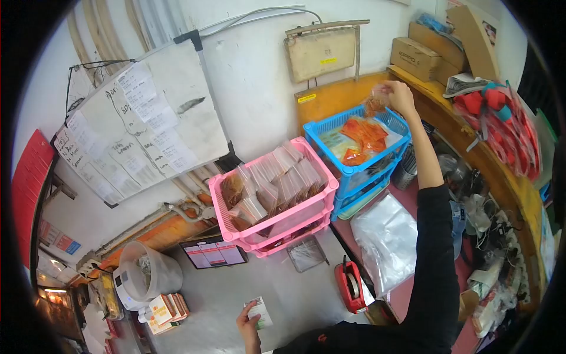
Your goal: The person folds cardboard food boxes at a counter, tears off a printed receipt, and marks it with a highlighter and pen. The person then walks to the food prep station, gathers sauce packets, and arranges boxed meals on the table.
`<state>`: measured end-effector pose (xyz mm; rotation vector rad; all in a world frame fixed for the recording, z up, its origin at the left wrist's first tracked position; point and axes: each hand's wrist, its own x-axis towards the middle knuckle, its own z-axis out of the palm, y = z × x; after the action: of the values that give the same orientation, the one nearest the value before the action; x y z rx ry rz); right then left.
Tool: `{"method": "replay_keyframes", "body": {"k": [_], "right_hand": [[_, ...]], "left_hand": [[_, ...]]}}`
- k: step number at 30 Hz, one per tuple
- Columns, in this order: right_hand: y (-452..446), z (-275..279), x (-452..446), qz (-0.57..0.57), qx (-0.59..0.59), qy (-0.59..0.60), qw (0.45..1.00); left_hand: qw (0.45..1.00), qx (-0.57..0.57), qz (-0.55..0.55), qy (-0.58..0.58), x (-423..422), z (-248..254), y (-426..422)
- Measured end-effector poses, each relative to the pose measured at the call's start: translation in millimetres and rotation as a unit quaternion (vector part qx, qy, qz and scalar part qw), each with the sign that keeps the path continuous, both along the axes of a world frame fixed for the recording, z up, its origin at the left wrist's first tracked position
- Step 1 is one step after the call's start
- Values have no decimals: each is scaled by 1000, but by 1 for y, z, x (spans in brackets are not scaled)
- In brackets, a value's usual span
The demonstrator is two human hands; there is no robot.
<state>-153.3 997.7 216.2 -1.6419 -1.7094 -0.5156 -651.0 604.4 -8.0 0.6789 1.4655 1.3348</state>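
Note:
My left hand (249, 323), low in the view over the metal counter, pinches a small white printed slip (259, 311) with some green on it. My right arm reaches far out, and my right hand (401, 99) is closed on a small clear packet (375, 106) with brown contents, above the back of the blue basket (326, 152). In that basket lie orange-red packets (364, 134) and paler ones. Left of it, a pink basket (277, 235) holds many clear zip bags (282, 171), some with brown contents.
On the counter (218, 295) are a tablet (213, 252), a clear tray (306, 253), a white tub (165, 271) and small boxes (163, 310). A red tape dispenser (352, 289) stands beside clear plastic bags (386, 239). A whiteboard (147, 124) hangs on the wall.

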Motion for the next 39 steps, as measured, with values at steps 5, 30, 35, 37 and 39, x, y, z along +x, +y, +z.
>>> {"method": "replay_keyframes", "body": {"k": [5, 30, 35, 37, 39], "right_hand": [[-53, 31, -57, 239, -151, 228, 932], [-558, -202, -645, 692, -518, 327, 382], [-626, -217, -725, 655, -653, 241, 294], [-638, -208, -751, 696, -631, 234, 249], [-650, -206, -776, 689, -639, 245, 237]], "left_hand": [[996, 8, -54, 67, 7, 6, 10], [937, 103, 332, 37, -201, -29, -323], [920, 61, 381, 69, -241, -38, -405], [925, 52, 366, 82, -263, -41, -419], [912, 81, 403, -11, -279, -43, -429]]}}
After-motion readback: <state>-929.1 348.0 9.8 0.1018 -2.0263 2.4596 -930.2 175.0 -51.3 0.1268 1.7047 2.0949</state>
